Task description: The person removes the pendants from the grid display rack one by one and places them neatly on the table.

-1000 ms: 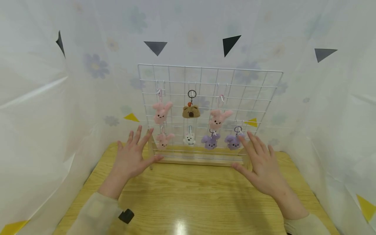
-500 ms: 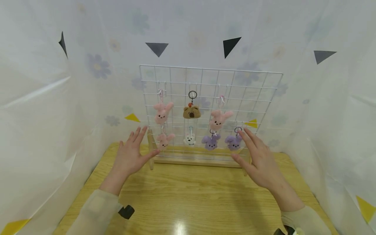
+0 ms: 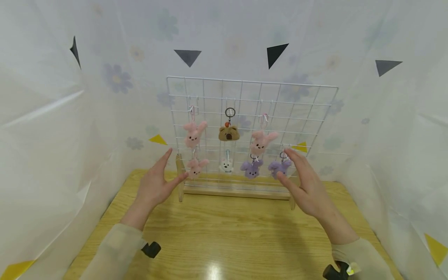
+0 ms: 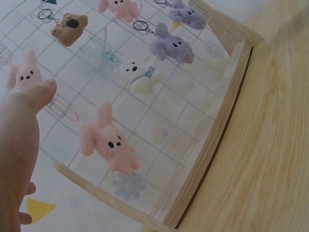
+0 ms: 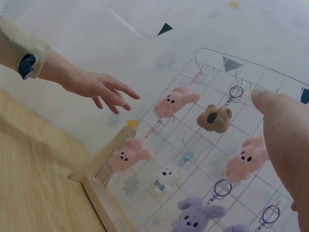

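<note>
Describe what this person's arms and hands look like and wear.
The left hand and right hand are bare, with no gloves. The left sleeve and right sleeve are pale cream and loose. A black device shows by the left wrist, another black one by the right.

Pale flower-printed sheeting (image 3: 231,23) bearing dark triangles (image 3: 276,55) and yellow triangles (image 3: 435,249) surrounds the wood-grain table (image 3: 224,225) on three sides; bright glare (image 3: 214,271) marks its near surface.

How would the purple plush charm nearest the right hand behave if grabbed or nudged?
The purple plush charm looks fuzzy and stuffed, so it would probably squash softly and feel light. Since it hangs from a dark ring, a nudge might set it swinging.
</note>
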The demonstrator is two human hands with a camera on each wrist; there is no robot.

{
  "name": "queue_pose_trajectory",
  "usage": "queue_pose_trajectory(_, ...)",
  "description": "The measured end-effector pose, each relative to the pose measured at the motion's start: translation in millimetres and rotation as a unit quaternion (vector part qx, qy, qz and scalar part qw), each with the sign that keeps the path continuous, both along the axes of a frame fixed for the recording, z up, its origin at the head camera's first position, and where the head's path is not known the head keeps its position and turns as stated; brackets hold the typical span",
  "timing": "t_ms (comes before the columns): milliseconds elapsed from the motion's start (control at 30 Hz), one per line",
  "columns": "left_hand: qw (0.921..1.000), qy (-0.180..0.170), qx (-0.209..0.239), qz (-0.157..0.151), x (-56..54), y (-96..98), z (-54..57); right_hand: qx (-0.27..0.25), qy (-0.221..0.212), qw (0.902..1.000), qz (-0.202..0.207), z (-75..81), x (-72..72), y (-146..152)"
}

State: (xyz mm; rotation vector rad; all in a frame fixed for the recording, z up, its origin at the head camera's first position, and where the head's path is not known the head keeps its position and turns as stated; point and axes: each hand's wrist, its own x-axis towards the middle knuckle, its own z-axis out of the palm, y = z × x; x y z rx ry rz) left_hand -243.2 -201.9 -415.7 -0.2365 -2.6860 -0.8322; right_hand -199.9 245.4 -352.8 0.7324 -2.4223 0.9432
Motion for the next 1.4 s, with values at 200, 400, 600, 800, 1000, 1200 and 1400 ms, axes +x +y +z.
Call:
queue_pose_trajectory(200,0.9997,-0.004,0.023,0.006,-4.0,-2.3,-4.5,-0.053,-0.018,0.9982,0.023,4.0,-3.4,-4)
queue_pose_trajectory(400,0.9983,0.003,0.058,0.006,-10.7,-2.7,-11.7,-0.09,-0.037,0.9947,0.033,6.4,-12.3,-8)
queue_pose_trajectory(600,0.9946,-0.006,0.103,0.012,-16.8,-3.8,-17.6,-0.108,-0.044,0.9927,0.03,10.7,-21.6,-11)
queue_pose_trajectory(800,0.9899,-0.019,0.139,0.018,-25.5,-3.1,-25.1,-0.118,-0.047,0.9918,0.015,19.7,-32.7,-15)
queue_pose_trajectory(1000,0.9846,-0.023,0.171,0.025,-33.8,1.5,-32.0,-0.126,-0.054,0.9905,0.014,27.1,-43.9,-22)
queue_pose_trajectory(1200,0.9815,-0.007,0.188,0.034,-41.6,4.2,-37.4,-0.152,-0.063,0.986,0.03,34.3,-51.1,-32)
queue_pose_trajectory(1400,0.9792,0.0,0.197,0.048,-46.1,7.0,-41.0,-0.166,-0.068,0.9836,0.023,41.0,-56.0,-39)
